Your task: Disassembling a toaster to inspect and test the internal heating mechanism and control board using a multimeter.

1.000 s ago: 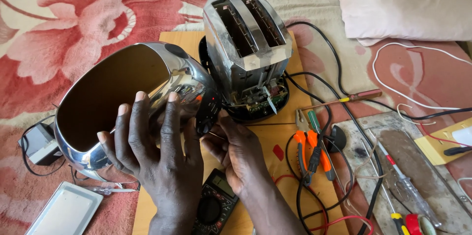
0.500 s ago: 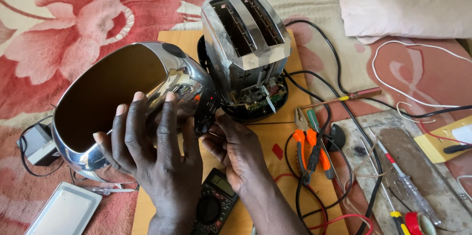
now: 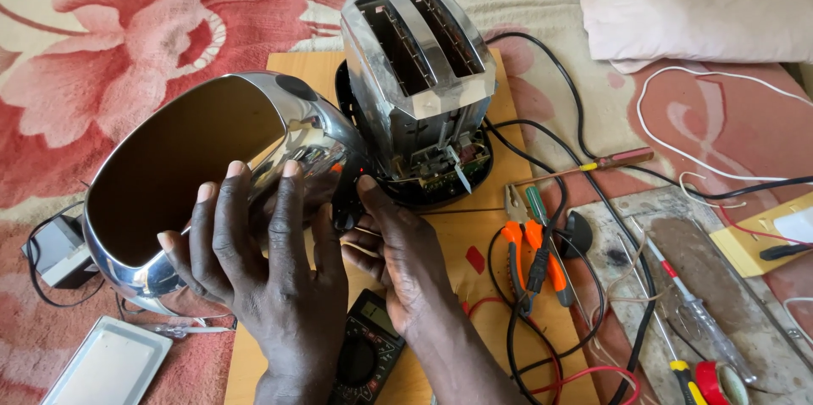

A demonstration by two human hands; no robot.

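1. Toaster shell (image 3: 195,176), a chrome casing with its open hollow turned toward the viewer, lies on its side over the left edge of the wooden board (image 3: 474,235); nothing shows inside it but dark metal.
2. Left hand (image 3: 271,278) lies palm-down on the shell's near right end, fingers spread wide and pressed flat to the chrome.
3. Right hand (image 3: 398,252) sits just beside it, thumb raised toward the shell's black end piece, fingers curled loosely over thin wires; whether it pinches one, I cannot tell.
4. Stripped toaster body (image 3: 419,74) stands upright on its black base near the board's far edge, two slots open on top, close beside the shell.
5. Multimeter (image 3: 364,354) lies at the board's near edge under both wrists.
6. Orange-handled pliers (image 3: 533,261) and black cables crowd the board's right edge; screwdrivers (image 3: 694,312) lie beyond on a grey slab.
7. Left of the board, a white tray (image 3: 106,367) and a grey adapter (image 3: 55,252) rest on the flowered cloth.
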